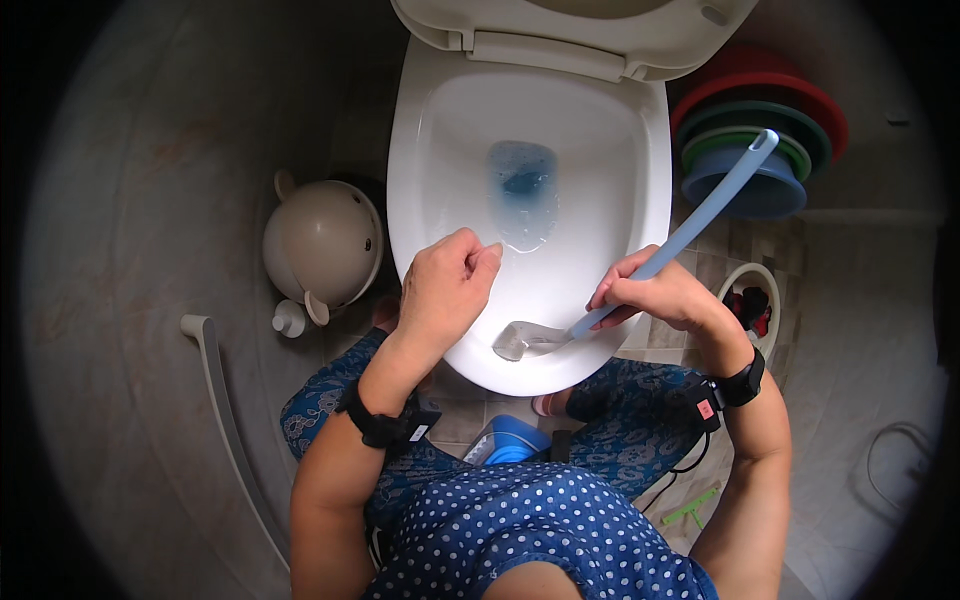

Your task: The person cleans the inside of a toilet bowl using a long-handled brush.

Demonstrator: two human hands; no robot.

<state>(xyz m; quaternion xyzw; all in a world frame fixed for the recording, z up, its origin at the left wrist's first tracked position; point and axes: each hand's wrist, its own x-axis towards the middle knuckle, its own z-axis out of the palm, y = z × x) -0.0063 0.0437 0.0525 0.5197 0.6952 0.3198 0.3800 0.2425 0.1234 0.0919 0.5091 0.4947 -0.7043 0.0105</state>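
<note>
My right hand [655, 290] grips the long pale-blue handle of a toilet brush [700, 220]. The handle slants up to the right, and its small grey-white head [512, 343] lies against the front inner wall of the white toilet bowl [580, 240]. Above the bowl's front left side is my left hand [450, 285], closed with the fingers curled under and the thumb against them. Whatever it holds, if anything, is hidden. Blue water [522, 190] stands at the bottom of the bowl. The seat and lid [590, 35] are raised behind.
Left of the toilet stand a round beige bin shaped like an animal head [320, 240] and a white bottle [289, 318]. Nested basins [745, 185] in red, green and blue are at the right, near a white basket [735, 285]. A blue container [505, 442] sits between my legs.
</note>
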